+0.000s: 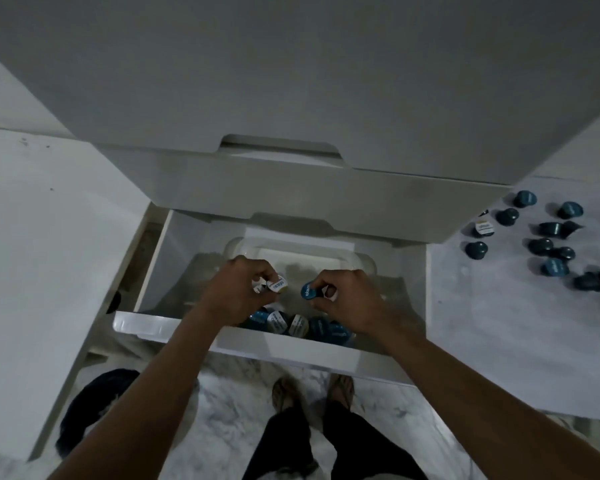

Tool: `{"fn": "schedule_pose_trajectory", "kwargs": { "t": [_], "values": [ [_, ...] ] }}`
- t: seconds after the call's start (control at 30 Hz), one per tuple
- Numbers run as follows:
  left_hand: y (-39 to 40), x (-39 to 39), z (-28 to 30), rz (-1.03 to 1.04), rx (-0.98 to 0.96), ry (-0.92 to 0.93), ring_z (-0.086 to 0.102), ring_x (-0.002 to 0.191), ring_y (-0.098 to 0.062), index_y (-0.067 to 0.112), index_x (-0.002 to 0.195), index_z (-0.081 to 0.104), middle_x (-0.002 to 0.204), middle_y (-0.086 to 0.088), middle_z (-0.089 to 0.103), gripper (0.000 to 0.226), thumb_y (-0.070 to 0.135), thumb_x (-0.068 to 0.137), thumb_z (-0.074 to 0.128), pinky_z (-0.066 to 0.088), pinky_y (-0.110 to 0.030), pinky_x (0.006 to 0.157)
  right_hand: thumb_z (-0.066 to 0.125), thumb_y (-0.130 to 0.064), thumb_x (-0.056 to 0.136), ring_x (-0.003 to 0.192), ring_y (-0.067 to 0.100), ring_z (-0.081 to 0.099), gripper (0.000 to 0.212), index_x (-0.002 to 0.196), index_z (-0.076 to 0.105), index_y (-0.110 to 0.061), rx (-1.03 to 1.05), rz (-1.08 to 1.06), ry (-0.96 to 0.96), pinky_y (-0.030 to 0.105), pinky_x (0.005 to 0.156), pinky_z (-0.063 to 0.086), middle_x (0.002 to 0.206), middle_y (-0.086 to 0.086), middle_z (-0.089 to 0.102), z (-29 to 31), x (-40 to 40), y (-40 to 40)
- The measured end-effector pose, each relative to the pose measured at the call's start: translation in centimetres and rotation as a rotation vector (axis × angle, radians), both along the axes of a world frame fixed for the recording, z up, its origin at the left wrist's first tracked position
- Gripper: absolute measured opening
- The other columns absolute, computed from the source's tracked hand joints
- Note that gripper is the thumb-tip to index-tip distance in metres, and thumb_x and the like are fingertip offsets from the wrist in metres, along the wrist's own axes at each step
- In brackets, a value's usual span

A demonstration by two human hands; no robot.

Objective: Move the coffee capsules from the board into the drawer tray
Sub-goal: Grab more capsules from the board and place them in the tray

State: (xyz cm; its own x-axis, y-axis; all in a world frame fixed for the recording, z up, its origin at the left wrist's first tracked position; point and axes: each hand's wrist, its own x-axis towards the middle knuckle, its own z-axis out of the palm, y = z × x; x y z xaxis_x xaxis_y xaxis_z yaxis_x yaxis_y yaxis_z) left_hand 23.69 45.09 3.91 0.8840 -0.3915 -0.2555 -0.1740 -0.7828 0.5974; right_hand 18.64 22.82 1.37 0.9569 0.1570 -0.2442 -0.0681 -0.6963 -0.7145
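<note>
Both hands hover over a clear plastic tray [357,263] that sits inside the open white drawer [291,351]. My left hand [239,292] is closed around coffee capsules [278,285] with white foil lids. My right hand [347,299] grips a dark blue capsule [307,292] and a second one partly hidden in the palm. Several blue and white capsules [291,325] lie in the near end of the tray, partly covered by my wrists. More dark blue capsules [548,244] are scattered on the white board [499,323] to the right.
A closed drawer front [291,188] overhangs the far end of the open drawer. A white cabinet surface [42,254] stands to the left. Below are a marble floor [229,410], my feet in sandals, and a dark object [84,410] on the floor at left.
</note>
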Motion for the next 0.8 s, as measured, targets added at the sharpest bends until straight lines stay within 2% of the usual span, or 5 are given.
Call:
{"fn": "schedule_pose_trajectory", "kwargs": {
  "t": [0.13, 0.27, 0.4, 0.6, 0.8],
  "values": [
    [-0.7, 2.0, -1.1, -0.12, 0.054, 0.054, 0.058, 0.081, -0.006, 0.02, 0.091, 0.072, 0.078, 0.022, 0.054, 0.021, 0.022, 0.073, 0.082, 0.036, -0.004, 0.061, 0.075, -0.022, 0.081, 0.076, 0.009, 0.057, 0.019, 0.1, 0.072, -0.022, -0.034, 0.004, 0.061, 0.026, 0.069, 0.048, 0.082, -0.01, 0.061, -0.8, 1.1, 0.5],
    [-1.2, 3.0, -2.2, -0.178, 0.066, 0.09, 0.062, 0.084, -0.011, 0.021, 0.09, 0.072, 0.081, 0.012, 0.061, 0.021, 0.025, 0.073, 0.082, 0.046, -0.021, 0.067, 0.076, -0.022, 0.079, 0.08, 0.015, 0.063, 0.02, 0.099, 0.072, -0.019, -0.057, 0.026, 0.089, 0.034, 0.073, 0.054, 0.09, 0.0, 0.071, -1.6, 1.6, 0.8],
    [-1.2, 3.3, -3.4, -0.211, 0.08, 0.163, 0.066, 0.083, -0.01, 0.023, 0.088, 0.07, 0.085, 0.007, 0.07, 0.026, 0.025, 0.068, 0.086, 0.057, -0.034, 0.075, 0.075, -0.02, 0.079, 0.085, 0.018, 0.064, 0.018, 0.096, 0.07, -0.017, -0.071, 0.042, 0.068, 0.033, 0.074, 0.053, 0.093, 0.002, 0.072, -2.4, 1.4, 1.1],
    [-1.1, 3.4, -3.9, -0.208, 0.112, 0.192, 0.066, 0.08, -0.01, 0.022, 0.09, 0.071, 0.085, 0.006, 0.071, 0.031, 0.024, 0.065, 0.088, 0.057, -0.032, 0.076, 0.073, -0.013, 0.078, 0.086, 0.017, 0.062, 0.016, 0.093, 0.067, -0.017, -0.109, 0.12, 0.064, 0.03, 0.075, 0.05, 0.097, 0.001, 0.069, -2.5, 1.6, 1.2],
    [-0.9, 3.1, -3.6, -0.228, 0.185, 0.145, 0.064, 0.092, -0.011, 0.023, 0.097, 0.071, 0.097, 0.006, 0.07, 0.035, 0.023, 0.065, 0.085, 0.049, -0.024, 0.081, 0.068, 0.003, 0.075, 0.091, 0.016, 0.062, 0.028, 0.097, 0.071, -0.014, -0.098, 0.137, 0.12, 0.024, 0.078, 0.05, 0.102, 0.003, 0.069, -2.8, 1.4, 0.7]
  ]
}}
